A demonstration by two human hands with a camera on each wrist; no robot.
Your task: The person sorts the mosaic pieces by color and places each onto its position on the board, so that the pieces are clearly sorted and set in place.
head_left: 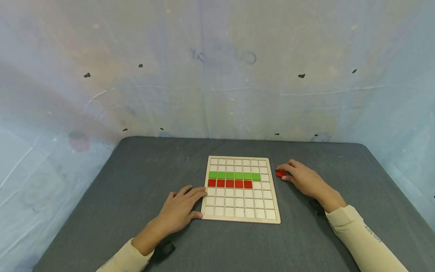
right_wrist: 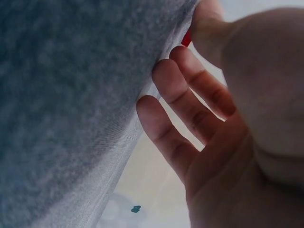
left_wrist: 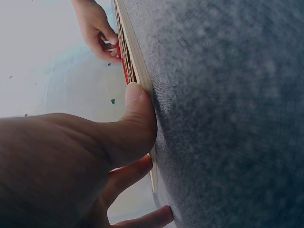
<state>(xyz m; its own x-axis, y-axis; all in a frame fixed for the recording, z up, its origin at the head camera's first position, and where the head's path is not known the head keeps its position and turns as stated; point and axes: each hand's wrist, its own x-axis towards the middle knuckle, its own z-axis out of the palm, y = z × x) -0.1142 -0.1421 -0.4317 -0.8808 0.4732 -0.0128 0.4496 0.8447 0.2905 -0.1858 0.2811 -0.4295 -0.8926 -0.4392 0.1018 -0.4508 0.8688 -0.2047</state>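
A wooden grid board [head_left: 241, 221] lies flat on the dark table. One of its rows holds several green tiles [head_left: 230, 175], and the row just below holds several red tiles [head_left: 230, 183], with bare cells at the right end of both. My left hand [head_left: 178, 209] rests with spread fingers against the board's left edge, thumb [left_wrist: 137, 111] at the near corner. Off the board's right side, my right hand [head_left: 304, 179] pinches a red tile [head_left: 280, 173] between thumb and index finger, low over the table. In the right wrist view only a sliver of that tile [right_wrist: 186, 39] shows past the thumb.
The grey table [head_left: 153, 162] spreads out around the board, its far edge meeting a pale patterned sheet [head_left: 217, 75] that hangs behind and along both sides. Dark wrist devices [head_left: 164, 250] sit under both wrists, close to the table.
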